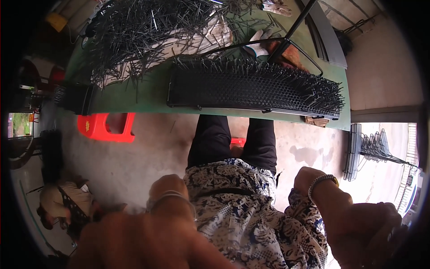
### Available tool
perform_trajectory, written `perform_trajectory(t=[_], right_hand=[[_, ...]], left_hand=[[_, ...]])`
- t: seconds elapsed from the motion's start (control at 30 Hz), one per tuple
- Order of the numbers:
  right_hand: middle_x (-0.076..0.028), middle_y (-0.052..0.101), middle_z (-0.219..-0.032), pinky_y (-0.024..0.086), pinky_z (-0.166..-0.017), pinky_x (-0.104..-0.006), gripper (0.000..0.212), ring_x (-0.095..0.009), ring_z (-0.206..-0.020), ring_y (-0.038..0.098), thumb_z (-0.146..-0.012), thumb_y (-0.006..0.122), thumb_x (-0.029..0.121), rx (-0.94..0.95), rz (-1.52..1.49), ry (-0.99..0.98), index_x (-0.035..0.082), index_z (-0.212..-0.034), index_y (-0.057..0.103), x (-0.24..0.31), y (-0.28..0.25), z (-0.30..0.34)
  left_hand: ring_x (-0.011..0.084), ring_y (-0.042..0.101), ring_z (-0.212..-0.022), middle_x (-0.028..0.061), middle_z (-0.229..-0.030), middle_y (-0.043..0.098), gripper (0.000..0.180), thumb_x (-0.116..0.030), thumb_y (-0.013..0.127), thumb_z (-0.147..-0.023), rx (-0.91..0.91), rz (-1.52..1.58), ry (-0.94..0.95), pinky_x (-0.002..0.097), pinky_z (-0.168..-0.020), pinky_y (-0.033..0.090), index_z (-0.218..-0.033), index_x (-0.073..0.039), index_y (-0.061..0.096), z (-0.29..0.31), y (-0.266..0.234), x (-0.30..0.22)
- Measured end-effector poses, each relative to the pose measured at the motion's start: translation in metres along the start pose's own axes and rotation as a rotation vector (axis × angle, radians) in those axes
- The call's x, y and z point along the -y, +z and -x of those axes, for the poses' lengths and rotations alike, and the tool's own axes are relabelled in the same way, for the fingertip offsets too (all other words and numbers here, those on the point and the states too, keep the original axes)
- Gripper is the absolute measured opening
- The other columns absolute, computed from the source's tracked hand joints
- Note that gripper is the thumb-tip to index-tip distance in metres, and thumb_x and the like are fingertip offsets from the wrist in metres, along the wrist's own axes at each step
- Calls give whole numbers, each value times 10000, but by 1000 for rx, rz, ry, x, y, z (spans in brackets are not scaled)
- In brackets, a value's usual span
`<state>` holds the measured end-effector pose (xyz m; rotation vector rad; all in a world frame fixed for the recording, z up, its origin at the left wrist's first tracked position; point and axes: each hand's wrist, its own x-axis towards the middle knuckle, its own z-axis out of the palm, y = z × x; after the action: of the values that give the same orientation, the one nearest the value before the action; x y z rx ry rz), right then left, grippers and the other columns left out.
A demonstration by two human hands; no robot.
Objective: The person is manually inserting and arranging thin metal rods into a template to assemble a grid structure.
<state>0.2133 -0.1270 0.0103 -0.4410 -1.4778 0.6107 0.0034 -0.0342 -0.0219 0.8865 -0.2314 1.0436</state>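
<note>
Both my hands are raised close to the camera, over my patterned shirt and away from the bench. My left hand [148,244], with a bangle at its wrist, is large and blurred at the lower edge; its fingers cannot be made out. My right hand [369,226], below a chain bracelet, looks curled at the lower right, and what its fingers hold, if anything, is hidden. Neither hand touches the long black honeycomb-holed tray [233,89] at the bench's near edge. Thin black strips stick up along its far side and fill its right end.
A heap of thin black strips [139,33] lies on a pale sack [210,36] on the green bench [139,96]. Gloves [257,45] and a black rod frame [295,27] lie beyond the tray. A red stool [105,127], wire racks [371,145] and another person [67,201] are around.
</note>
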Motion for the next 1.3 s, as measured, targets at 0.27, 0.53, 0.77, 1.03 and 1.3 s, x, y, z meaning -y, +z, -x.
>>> perform_trajectory(t=[0.27, 0.53, 0.77, 1.03, 1.3], right_hand=[[-120, 549, -806, 404, -533, -298, 252, -125, -634, 508, -949, 523, 285, -320, 186, -388, 74, -1065, 596, -17, -9, 37], [-79, 618, -846, 424, -642, -221, 255, -108, -680, 527, -961, 583, 151, -571, 501, 601, -61, -1079, 663, -89, -10, 85], [-10, 633, -912, 436, -616, -206, 188, -63, -696, 512, -929, 661, 146, -526, 396, 901, -6, -1037, 638, -129, -34, 134], [-19, 627, -845, 435, -606, -220, 125, -72, -664, 517, -942, 638, 140, -677, 140, 935, 16, -922, 631, -132, -48, 139], [-32, 610, -782, 446, -624, -230, 170, -84, -663, 529, -980, 584, 162, -667, 284, 859, 5, -926, 622, -132, -66, 147]], left_hand=[[169, 398, -451, 55, -604, 473, 102, -165, 587, -928, 18, 27, 17, 354, -367, 347, -952, -173, 489, 5, 3, -1], [60, 294, -521, -22, -653, 356, 295, -322, 380, -1050, -444, 86, -709, 222, -472, 274, -919, -74, 471, 36, -48, 84], [58, 431, -486, 31, -666, 582, 197, -229, 630, -945, -627, 19, -953, 209, -428, 309, -922, -34, 613, 57, -79, 158], [38, 442, -498, 20, -675, 596, 193, -229, 655, -931, -525, -122, -1023, 199, -421, 312, -895, -41, 631, 61, -81, 171], [41, 391, -558, -10, -684, 501, 224, -259, 644, -936, -587, 54, -1085, 204, -495, 316, -981, -44, 599, 66, -101, 185]])
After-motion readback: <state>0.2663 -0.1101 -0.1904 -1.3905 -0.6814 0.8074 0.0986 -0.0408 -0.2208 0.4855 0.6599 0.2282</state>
